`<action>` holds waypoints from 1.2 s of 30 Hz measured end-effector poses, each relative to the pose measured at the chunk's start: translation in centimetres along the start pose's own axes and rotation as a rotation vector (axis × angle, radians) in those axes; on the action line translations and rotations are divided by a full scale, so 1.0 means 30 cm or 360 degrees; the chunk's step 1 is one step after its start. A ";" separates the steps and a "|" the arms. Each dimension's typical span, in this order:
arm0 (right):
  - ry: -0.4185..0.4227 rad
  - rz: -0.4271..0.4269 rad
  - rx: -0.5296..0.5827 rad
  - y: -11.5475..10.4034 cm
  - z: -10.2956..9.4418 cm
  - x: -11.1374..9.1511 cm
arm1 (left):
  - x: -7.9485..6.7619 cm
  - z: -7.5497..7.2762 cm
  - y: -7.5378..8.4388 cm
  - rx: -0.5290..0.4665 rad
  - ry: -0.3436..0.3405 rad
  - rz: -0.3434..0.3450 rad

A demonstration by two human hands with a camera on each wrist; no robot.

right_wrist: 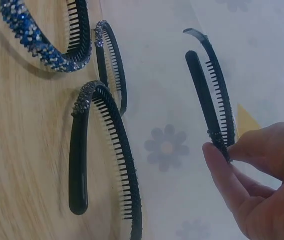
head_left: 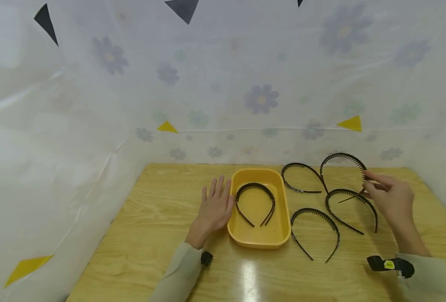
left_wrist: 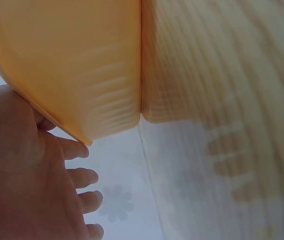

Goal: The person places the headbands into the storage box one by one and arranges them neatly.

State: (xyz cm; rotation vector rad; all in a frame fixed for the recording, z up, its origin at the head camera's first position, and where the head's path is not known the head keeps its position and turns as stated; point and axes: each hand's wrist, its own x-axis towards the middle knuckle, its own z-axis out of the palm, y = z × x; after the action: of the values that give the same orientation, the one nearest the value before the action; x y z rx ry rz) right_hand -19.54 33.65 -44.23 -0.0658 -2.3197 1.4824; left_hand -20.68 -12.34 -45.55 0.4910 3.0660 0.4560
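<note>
Head view: left hand (head_left: 214, 206), yellow tray (head_left: 260, 245), right hand (head_left: 392, 199) gripping a raised headband (head_left: 341, 154).

Left fingers, straight, touch the tray's left side; another headband (head_left: 255, 185) lies inside; three more headbands (head_left: 313, 210) rest on the worktop (head_left: 151, 218); right fingers pinch the raised one's right side.

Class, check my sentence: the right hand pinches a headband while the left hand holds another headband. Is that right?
The last part is wrong: the left hand touches the yellow tray, as the left wrist view shows. The right hand does pinch a headband.
</note>
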 end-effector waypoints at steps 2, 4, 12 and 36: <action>0.0024 -0.0062 -0.0094 0.002 0.015 -0.002 | -0.002 -0.002 0.000 -0.0011 -0.0001 0.0004; 0.0069 -0.0135 -0.0222 0.002 0.028 0.000 | -0.005 -0.006 0.001 -0.0021 0.0002 0.0008; 0.0098 -0.0233 -0.0451 -0.013 0.063 0.003 | -0.013 -0.023 0.005 -0.0010 0.0009 -0.0001; -0.0095 -0.0478 -0.0439 -0.115 0.219 -0.058 | -0.012 -0.001 0.001 -0.0049 0.0000 -0.0016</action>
State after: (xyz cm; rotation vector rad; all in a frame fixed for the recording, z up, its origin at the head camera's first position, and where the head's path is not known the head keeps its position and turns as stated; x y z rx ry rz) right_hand -19.63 26.02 -44.11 0.2454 -2.4376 1.0289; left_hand -20.35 -12.44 -45.53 0.4749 3.0546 0.5024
